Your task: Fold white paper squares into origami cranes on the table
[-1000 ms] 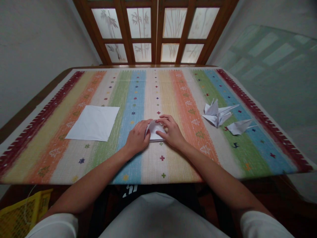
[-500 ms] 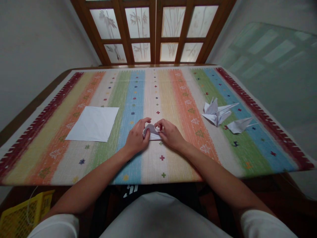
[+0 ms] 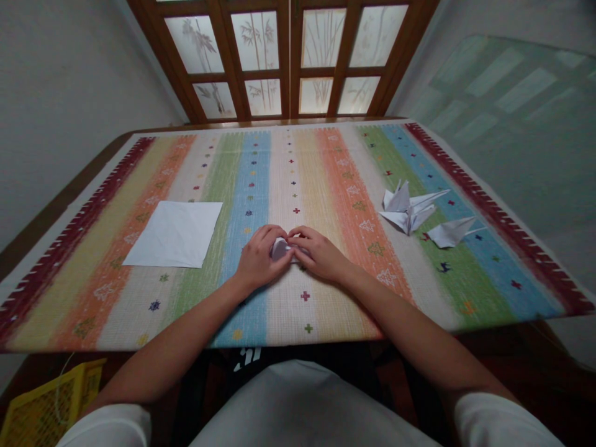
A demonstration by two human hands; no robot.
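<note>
A small folded piece of white paper (image 3: 280,249) lies on the striped tablecloth (image 3: 298,167), mostly hidden under my fingers. My left hand (image 3: 261,258) grips it from the left, and my right hand (image 3: 319,254) pinches it from the right, with the fingertips of both hands almost meeting above it. To the left of my left hand is a flat square of white paper (image 3: 174,234). Off to the right of my right hand stand a white origami crane (image 3: 406,210) and a smaller folded paper crane (image 3: 448,233).
The table's far edge meets a wooden door (image 3: 288,62) with frosted bamboo panes. A glass panel (image 3: 507,105) leans at the right. A yellow plastic basket (image 3: 56,397) sits on the floor at lower left, below the table's near edge.
My hands have closed in toward each other over the folded paper, which now shows less and looks more tightly folded. The whole scene has shifted slightly as my head moved.
</note>
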